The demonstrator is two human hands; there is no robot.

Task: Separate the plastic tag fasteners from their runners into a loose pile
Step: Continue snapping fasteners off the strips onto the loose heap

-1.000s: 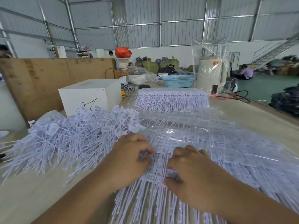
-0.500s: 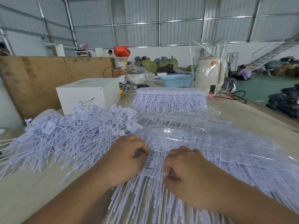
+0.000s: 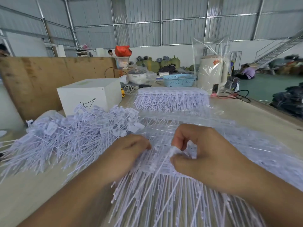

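Warehouse walls of corrugated metal and a broad pale desk (image 3: 246, 118) frame what I'm watching through the head camera. Straight ahead of me lies a sheet of fasteners (image 3: 157, 163) joined to their runners, stems fanning toward my chest, spread over a stack of more sheets in clear plastic wrap (image 3: 205, 128) on my right, presumably so each fresh sheet sits within easy reach. My left hand (image 3: 126, 154) lies on the sheet's left side with its fingers curled down onto the row of heads; I judge it is there to pin the sheet so it cannot slide while the other hand pulls, though I cannot tell whether it is gripping a piece or only pressing. My right hand (image 3: 201, 151) is raised a little above the sheet, thumb and forefinger pinched on a small white bit of plastic (image 3: 174, 151), seemingly one fastener's head or a piece of runner being twisted free; the blur keeps me from saying which. To the left, touching the working sheet's edge, sits the loose pile (image 3: 68, 136) of separated fasteners, heaped near the left hand so that freed pieces can be swept aside with a short move. Farther back rests another uncut bundle (image 3: 170, 100), beside a white box (image 3: 90, 94), with a blue basket (image 3: 178, 80) behind. Judging by the stock waiting, plenty of work remains.
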